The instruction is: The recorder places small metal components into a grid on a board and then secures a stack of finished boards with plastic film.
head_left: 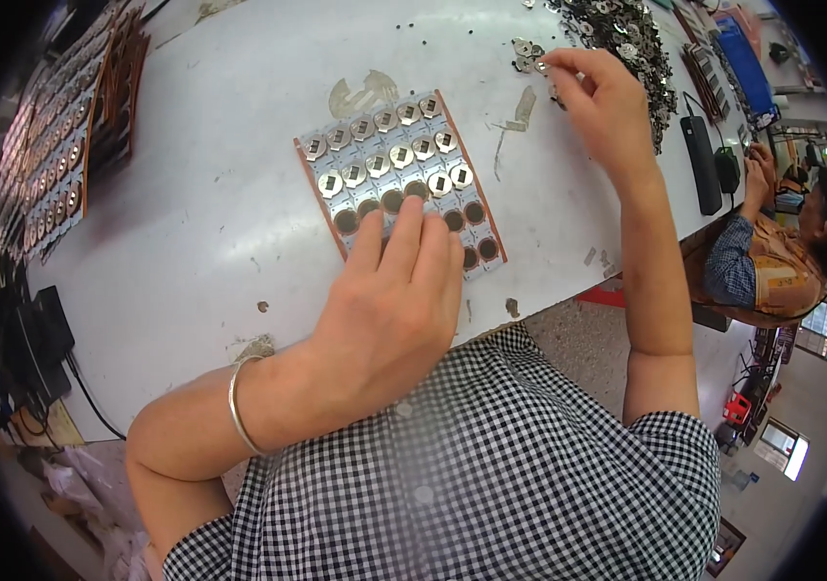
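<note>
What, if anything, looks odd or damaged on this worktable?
The white tabletop looks worn: a ragged grey-brown patch breaks its pale surface just beyond the panel. Peeling or residue, I cannot tell.

Worktop: from my distant seat I see it smooth and softly glossy, with rough, worn patches
Panel: smooth-faced board with a slight sheen
Slotted pieces: bright, shiny metal
Loose heap: glinting metal too
Bangle: smooth, polished metal
Shirt: woven cloth, matt
Black box: plastic, as far as I can judge, mostly matt
</note>
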Action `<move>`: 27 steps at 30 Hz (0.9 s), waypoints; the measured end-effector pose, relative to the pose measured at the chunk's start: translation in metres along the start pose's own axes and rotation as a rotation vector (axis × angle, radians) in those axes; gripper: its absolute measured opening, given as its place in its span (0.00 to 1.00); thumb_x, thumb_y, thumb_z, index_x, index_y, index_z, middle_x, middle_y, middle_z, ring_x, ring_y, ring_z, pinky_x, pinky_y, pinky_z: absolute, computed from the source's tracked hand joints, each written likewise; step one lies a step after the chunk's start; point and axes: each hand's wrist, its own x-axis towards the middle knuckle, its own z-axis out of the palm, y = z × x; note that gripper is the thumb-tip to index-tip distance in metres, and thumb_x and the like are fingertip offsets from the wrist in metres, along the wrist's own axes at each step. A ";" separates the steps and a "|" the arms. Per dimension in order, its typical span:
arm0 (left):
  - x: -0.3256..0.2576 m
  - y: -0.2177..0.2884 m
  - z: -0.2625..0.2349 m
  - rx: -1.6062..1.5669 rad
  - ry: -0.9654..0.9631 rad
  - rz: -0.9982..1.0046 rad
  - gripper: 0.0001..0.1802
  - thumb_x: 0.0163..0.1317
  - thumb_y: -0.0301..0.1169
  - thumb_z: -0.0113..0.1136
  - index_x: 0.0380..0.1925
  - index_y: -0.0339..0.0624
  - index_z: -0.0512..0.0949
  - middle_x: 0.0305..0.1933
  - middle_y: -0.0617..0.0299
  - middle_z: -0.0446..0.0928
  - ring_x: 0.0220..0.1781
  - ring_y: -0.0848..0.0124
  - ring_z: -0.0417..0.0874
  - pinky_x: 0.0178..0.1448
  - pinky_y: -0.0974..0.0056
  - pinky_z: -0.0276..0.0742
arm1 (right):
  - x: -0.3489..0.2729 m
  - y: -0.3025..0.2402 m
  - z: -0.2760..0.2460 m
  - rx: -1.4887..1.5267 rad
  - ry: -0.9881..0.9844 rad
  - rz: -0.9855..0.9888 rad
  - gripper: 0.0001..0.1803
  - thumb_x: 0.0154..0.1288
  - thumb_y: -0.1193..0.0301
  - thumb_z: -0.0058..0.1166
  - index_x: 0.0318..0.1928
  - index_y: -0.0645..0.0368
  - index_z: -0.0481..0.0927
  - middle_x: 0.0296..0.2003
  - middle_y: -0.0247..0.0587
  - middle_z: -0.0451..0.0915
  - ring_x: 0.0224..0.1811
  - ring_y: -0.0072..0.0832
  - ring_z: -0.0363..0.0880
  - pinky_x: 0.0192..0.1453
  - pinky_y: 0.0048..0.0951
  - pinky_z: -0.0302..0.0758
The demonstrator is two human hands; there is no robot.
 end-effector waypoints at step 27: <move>-0.001 0.000 -0.006 0.005 -0.045 -0.037 0.20 0.57 0.25 0.62 0.48 0.23 0.82 0.53 0.38 0.80 0.61 0.44 0.81 0.63 0.44 0.77 | 0.018 -0.004 0.002 0.046 -0.221 0.170 0.11 0.71 0.73 0.61 0.50 0.59 0.88 0.31 0.26 0.83 0.29 0.12 0.72 0.35 0.19 0.73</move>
